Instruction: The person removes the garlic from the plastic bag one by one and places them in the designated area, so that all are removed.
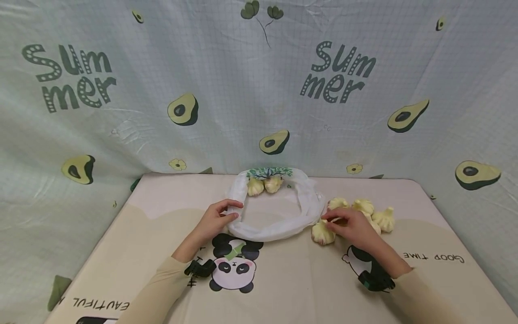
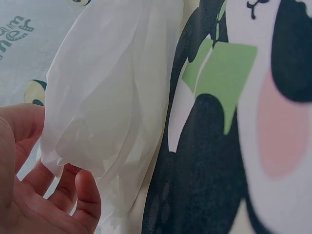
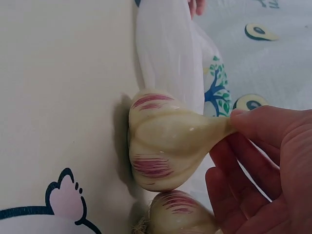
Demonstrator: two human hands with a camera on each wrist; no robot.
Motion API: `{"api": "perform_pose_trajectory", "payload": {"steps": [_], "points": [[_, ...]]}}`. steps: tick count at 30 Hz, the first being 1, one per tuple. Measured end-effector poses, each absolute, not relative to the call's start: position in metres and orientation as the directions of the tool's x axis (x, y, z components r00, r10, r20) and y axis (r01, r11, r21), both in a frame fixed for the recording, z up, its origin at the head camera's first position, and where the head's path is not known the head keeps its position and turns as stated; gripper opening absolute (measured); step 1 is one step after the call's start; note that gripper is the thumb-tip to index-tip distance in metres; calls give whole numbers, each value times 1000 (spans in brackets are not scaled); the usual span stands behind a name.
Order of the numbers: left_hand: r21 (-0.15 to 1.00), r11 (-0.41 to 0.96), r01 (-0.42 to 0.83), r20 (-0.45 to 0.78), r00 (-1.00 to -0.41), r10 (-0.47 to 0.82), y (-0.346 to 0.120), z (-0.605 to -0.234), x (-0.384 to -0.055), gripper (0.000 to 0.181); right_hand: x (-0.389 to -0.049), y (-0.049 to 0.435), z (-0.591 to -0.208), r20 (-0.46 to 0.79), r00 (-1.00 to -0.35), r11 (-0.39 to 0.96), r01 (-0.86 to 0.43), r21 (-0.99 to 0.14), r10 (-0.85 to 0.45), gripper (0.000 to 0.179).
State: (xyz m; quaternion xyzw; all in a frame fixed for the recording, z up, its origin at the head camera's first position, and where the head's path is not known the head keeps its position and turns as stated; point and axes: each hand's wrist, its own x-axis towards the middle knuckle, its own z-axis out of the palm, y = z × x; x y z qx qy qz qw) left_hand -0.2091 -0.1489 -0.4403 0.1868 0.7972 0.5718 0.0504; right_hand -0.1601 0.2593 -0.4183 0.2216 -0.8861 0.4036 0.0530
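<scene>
A white plastic bag (image 1: 270, 231) with a green and blue tree print stands with its mouth spread wide. Two garlic bulbs (image 1: 273, 184) lie inside it near the far wall. At the bag's left side, my left hand (image 1: 213, 221) holds the rim; the left wrist view shows fingers around the thin plastic (image 2: 107, 97). My right hand (image 1: 351, 226) pinches a garlic bulb (image 3: 165, 141) by its stem, just right of the bag. That bulb has purple streaks, and its base is at or very near the tabletop. Another bulb (image 3: 180, 212) lies close beside it.
Several more garlic bulbs (image 1: 383, 219) cluster to the right of the bag, partly behind my right hand. A beige tablecloth (image 1: 291, 279) with panda prints covers the table. Behind its far edge hangs a pale curtain (image 1: 226, 135) with avocado prints.
</scene>
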Motion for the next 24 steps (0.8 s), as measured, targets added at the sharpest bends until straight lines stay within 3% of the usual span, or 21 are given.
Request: {"api": "perform_pose_trajectory", "payload": {"steps": [24], "points": [[935, 276, 223, 120, -931, 344, -151, -439, -210, 25, -158, 259, -410, 326, -874, 547, -480, -686, -359, 23]]}}
